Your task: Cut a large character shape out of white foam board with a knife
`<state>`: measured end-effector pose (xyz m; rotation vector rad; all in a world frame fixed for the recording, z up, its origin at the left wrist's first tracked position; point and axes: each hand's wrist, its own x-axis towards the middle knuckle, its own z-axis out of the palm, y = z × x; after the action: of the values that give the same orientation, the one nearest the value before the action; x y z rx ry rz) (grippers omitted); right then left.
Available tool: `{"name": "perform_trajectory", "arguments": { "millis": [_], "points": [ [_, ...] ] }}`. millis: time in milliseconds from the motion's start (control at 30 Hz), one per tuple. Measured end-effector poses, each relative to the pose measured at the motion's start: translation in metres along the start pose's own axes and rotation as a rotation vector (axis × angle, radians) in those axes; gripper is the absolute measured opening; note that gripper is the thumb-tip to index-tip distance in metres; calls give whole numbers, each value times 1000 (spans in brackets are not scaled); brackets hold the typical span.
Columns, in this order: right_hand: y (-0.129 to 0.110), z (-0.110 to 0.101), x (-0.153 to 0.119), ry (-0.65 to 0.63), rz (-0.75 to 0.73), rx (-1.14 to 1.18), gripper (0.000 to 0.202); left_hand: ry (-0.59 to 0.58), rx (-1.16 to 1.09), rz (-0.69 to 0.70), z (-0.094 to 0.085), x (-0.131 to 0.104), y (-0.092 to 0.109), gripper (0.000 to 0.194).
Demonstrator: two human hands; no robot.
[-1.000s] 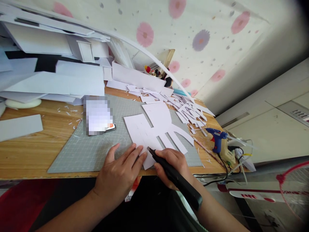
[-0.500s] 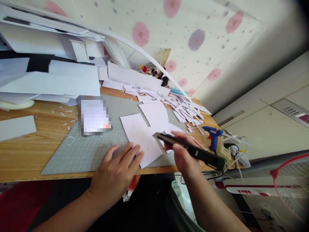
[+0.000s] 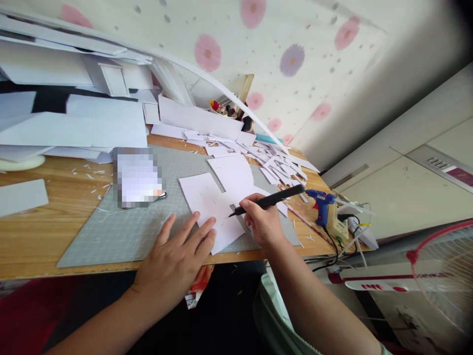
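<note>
My left hand (image 3: 177,254) lies with its fingers spread, the fingertips on the near edge of a white foam board piece (image 3: 207,204). In my right hand (image 3: 264,224) is a black utility knife (image 3: 279,198), held like a pen, its thin tip at the board's surface near the right side. Small marks show on the board. Beyond it another white piece with a curved edge (image 3: 234,170) lies on the grey cutting mat (image 3: 103,229). Part of a further white piece is hidden behind my right hand.
A blurred-out phone-like device (image 3: 136,177) lies on the mat's left. Many white offcuts (image 3: 281,167) are heaped at the back right, near a blue glue gun (image 3: 321,202) with cables. White boards (image 3: 74,125) are stacked at left. A racket (image 3: 439,276) stands at right.
My right hand has turned the knife, so its rear end now points up and right and its tip has come down to the board. My left hand stays on the board. The view shifted slightly.
</note>
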<state>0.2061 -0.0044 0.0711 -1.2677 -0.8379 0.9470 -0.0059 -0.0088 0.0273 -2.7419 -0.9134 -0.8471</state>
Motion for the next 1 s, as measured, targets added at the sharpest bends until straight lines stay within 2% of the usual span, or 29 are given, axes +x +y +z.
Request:
{"name": "perform_trajectory", "arguments": {
  "millis": [200, 667, 800, 1000],
  "points": [
    [13, 11, 6, 12, -22, -56, 24, -13, 12, 5, -1, 0, 1, 37],
    [18, 5, 1, -51, -63, -204, 22, -32, -26, -8, -2, 1, 1, 43],
    [14, 5, 0, -58, -66, -236, 22, -30, -36, -6, -2, 0, 0, 41],
    [-3, 8, 1, -96, -65, -406, 24, -29, -58, -17, -2, 0, 1, 40]
  ]
}}
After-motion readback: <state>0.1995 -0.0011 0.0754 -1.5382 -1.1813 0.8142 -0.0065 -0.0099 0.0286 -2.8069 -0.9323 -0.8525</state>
